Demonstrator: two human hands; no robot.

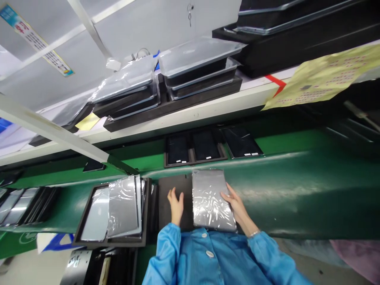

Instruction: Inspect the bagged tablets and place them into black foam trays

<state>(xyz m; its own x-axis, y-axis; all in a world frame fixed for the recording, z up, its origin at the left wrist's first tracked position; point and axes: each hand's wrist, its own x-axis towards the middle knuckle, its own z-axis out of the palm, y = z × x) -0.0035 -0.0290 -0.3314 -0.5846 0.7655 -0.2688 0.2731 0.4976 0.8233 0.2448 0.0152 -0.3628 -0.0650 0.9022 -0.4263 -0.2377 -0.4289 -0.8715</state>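
A silver tablet in clear plastic film lies back side up in front of me, with a camera spot at its top left corner. My right hand grips its right edge, thumb on top and the other fingers partly hidden beneath. Over a dark foam tray just left of the tablet, my left hand is held with fingers apart and nothing in it. Further left, several film-wrapped tablets lean in another dark foam tray.
At the table's back, black tablets with white labels lie partly in foam. Above runs a shelf with stacked trays and wrapped tablets. A white post slants down on the left. More dark trays stand far left.
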